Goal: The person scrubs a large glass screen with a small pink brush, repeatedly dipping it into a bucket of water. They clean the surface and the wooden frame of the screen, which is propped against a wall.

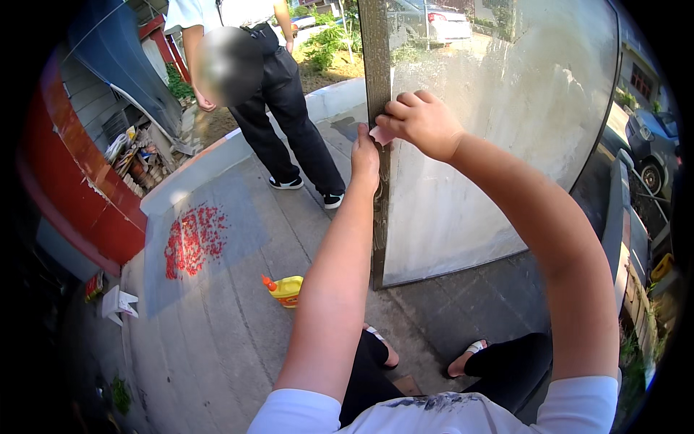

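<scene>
A large glass panel, streaked and cloudy, stands upright before me with a dark frame post along its left edge. My left hand lies against the outer side of that post, thumb pointing up. Slightly higher, my right hand pinches a pink cloth or sponge against the post; which of the two it is cannot be told. The post looks wet near my hands. On the concrete at lower left of the post lies a yellow plastic bottle with an orange cap, partly hidden by my left forearm.
Another person in dark trousers stands beyond the post. Red pieces are spread on the concrete at left, near a small white stool. A low wall borders the paving. Cars are visible beyond the panel and at far right.
</scene>
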